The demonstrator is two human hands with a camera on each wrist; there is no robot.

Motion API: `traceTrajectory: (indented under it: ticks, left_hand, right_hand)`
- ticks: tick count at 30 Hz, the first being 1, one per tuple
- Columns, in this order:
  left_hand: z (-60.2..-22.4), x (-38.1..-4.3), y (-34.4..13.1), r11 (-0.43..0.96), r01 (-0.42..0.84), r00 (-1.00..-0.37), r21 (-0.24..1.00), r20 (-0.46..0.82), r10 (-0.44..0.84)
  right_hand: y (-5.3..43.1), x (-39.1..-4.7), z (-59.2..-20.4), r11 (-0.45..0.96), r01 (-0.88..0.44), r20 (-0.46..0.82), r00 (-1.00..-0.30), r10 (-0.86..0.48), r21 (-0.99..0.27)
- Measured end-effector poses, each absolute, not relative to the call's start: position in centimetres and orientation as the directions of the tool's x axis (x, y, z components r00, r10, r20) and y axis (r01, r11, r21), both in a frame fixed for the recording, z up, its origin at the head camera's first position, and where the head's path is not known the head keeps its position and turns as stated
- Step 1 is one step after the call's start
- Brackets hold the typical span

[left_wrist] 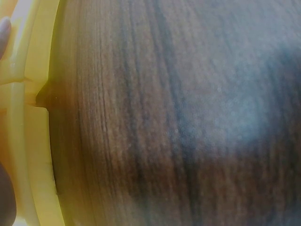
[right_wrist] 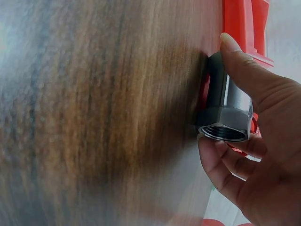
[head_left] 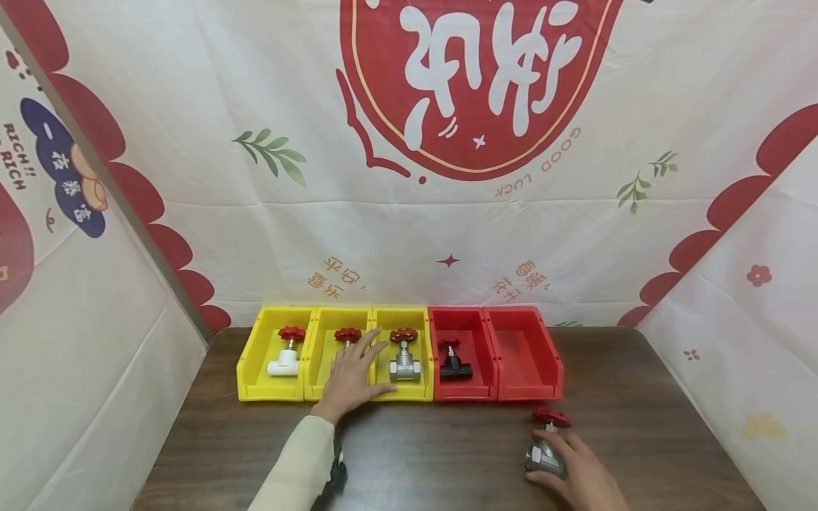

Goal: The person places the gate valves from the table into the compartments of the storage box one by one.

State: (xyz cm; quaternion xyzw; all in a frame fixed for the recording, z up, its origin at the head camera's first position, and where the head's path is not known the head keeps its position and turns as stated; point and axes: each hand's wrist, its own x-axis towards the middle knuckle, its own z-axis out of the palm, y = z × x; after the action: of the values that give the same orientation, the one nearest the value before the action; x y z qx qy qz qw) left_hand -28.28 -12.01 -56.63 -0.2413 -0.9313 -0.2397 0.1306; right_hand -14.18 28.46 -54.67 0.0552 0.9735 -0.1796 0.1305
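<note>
My right hand (head_left: 584,472) holds a silver metal gate valve (head_left: 542,458) with a red handwheel, low over the table in front of the red bins. In the right wrist view, thumb and fingers grip the metal valve body (right_wrist: 230,101), its threaded opening showing. My left hand (head_left: 350,376) is over the second and third yellow bins, fingers spread. It partly covers a valve with a red handwheel (head_left: 347,333) in the second bin. Just right of its fingers, another silver valve (head_left: 405,365) stands in the third yellow bin (head_left: 418,395).
A white valve (head_left: 284,363) sits in the leftmost yellow bin (head_left: 271,392). The left red bin (head_left: 476,392) holds a black valve (head_left: 455,367); the right red bin (head_left: 530,392) stands beside it. All are on a brown wooden table (head_left: 441,454) before a printed cloth backdrop (head_left: 422,234).
</note>
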Motion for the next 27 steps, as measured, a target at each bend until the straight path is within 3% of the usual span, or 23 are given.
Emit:
traceTrajectory:
  ticks: [27]
  left_hand:
    - [-56.9,-28.3,-12.0,0.768,0.506,-0.851,0.393,0.369,0.372]
  right_hand:
    - [29.2,-14.2,-56.2,0.910,0.126,-0.218,-0.975,0.040,-0.395]
